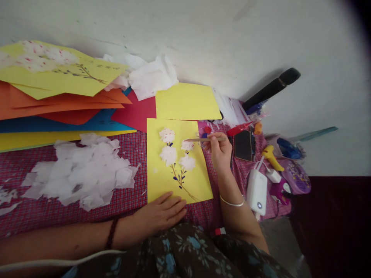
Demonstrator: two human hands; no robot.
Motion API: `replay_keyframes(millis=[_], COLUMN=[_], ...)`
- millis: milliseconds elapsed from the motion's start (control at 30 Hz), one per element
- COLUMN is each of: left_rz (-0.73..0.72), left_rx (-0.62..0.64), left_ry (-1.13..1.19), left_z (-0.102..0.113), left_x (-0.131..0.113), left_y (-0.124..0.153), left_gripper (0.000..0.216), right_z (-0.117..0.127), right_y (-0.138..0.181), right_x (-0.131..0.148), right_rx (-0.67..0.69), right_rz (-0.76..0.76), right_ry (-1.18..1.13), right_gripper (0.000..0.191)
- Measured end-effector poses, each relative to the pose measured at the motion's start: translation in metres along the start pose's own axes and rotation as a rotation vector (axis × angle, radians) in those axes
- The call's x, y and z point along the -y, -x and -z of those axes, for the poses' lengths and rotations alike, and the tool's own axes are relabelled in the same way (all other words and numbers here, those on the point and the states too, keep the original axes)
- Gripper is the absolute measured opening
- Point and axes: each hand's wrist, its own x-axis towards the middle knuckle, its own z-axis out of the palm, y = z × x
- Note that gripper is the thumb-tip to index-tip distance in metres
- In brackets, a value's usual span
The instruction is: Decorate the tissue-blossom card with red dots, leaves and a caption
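A yellow sheet of paper (156,181) lies before me with white tissue-paper flowers (168,155) on it and a painted stem with dark leaves (181,178). My right hand (220,150) pinches a thin paintbrush (199,139), held nearly level. The brush tip meets the upper right flower (188,145), which shows small red specks, as does the upper left flower (167,134). Flat across the lower edge of the sheet rests my left hand (165,212), fingers stretched out and holding nothing. Red and blue paint pots (206,131) are partly hidden behind my right hand.
Torn white tissue pieces (84,170) are heaped at left on the checked cloth (139,146). Coloured sheets (58,104) and a finished-looking flower picture (95,77) lie behind. At right are a phone (243,144), a white power bank (257,192) and a yellow glue gun (272,157).
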Motion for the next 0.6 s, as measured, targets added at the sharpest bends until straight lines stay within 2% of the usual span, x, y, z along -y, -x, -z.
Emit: replay_keyframes(millis=[100,300,600], left_rz=[0.002,0.005,-0.011], left_rx=[-0.003,-0.002,0.058], left_ry=[-0.003,-0.002,0.014], left_z=[-0.0004,-0.0007,-0.0006], left_x=[0.0002,0.0002,0.0], left_y=[-0.0002,0.0003,0.002], left_gripper=[0.032,0.032,0.037], right_z=[-0.0002,0.0006,0.0005], right_y=[-0.0008,-0.0005,-0.0006], right_x=[0.0,0.002,0.0014], right_rx=[-0.005,0.074,0.048], right_rz=[-0.002,-0.041,-0.025], right_ry=[-0.034,-0.037,-0.055], right_gripper=[0.017,0.016,0.018])
